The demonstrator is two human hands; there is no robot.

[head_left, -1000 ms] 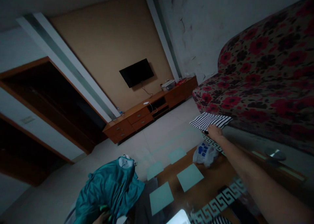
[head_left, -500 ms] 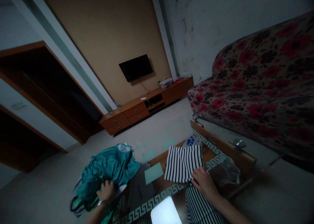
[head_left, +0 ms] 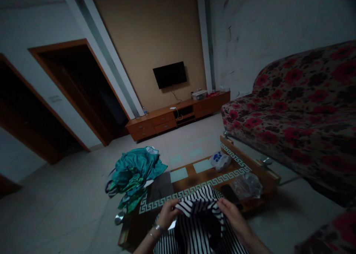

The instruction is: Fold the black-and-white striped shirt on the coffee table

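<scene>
A black-and-white striped garment [head_left: 204,192] is held up at the near side of the coffee table [head_left: 191,178], its opening spread and its darker inside showing; whether its lower part rests on the tabletop cannot be told. The left hand [head_left: 168,214] is clamped on the garment's edge at one side of the opening, thumb and fingers closed over the cloth, with a silvery bracelet [head_left: 158,228] at the wrist. The right hand [head_left: 232,214] pinches the same edge at the other side, and a fold of striped fabric runs between the two.

On the coffee table, beyond the garment, is a white plastic bag [head_left: 220,161] with a blue print, toward the far right corner. A crumpled clear plastic bag [head_left: 247,186] lies at the table's right side, with a dark flat object [head_left: 229,192] just beside it. At the table's left end is a heap of teal clothing [head_left: 139,163], with a green patterned cloth [head_left: 133,196] hanging at its near side.

To the right of the table is a sofa [head_left: 294,109] in a red floral cover. Well beyond the table, a low wooden TV cabinet [head_left: 164,120] stands along the wall, beneath a wall-mounted television [head_left: 170,75].
</scene>
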